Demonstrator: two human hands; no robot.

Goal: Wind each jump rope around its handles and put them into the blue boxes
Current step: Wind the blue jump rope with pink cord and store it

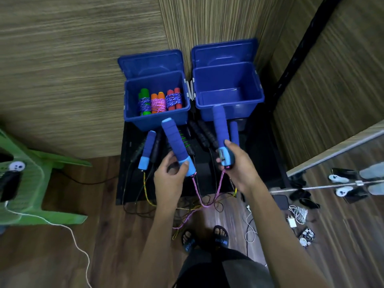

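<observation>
In front of the two blue boxes (157,116), the left hand (169,176) and right hand (236,163) each grip one blue handle (176,142) of a pink rope (202,197).

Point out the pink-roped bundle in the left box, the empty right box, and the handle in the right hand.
pink-roped bundle (158,104): head view, on its rope wraps.
right box (228,104): head view, front rim.
right-hand handle (219,123): head view, foam grip.

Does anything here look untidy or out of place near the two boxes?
Yes. Unwound rope cords hang tangled from the black table's front edge to the floor. The left blue plastic box holds three wound ropes; the right blue box holds none.
</observation>
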